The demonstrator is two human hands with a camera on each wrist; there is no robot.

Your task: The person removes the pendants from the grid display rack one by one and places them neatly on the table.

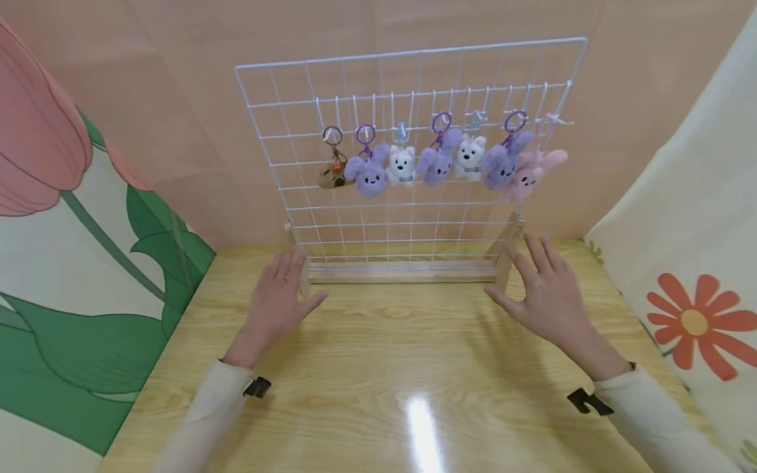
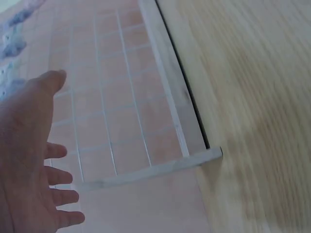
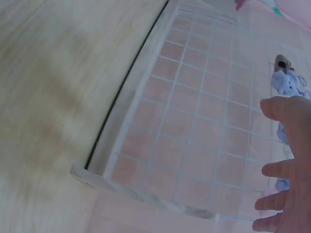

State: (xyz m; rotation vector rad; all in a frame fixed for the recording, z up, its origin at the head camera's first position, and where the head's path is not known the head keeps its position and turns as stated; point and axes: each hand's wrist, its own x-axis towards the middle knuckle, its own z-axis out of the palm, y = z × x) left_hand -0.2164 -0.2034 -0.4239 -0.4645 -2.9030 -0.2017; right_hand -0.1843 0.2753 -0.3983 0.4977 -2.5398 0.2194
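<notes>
Over the counter [image 1: 378, 348], your left hand [image 1: 276, 289] and right hand [image 1: 549, 295], fingers spread and holding nothing, flank the rack [image 1: 402, 271] mid-frame; it looks light but stiff, best gripped by its wooden ends [image 1: 503, 268]. Plushies [image 1: 435, 165] (soft, probably) hang upper centre.

Head camera above, facing forward-down; wrist cameras nearer, tilted, both sharing wire grid [image 1: 412, 205]

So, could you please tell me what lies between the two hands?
The wooden stand lies between the left hand and the right hand, the wire rack rising from it and bare tabletop in front, as the head view shows.
</notes>
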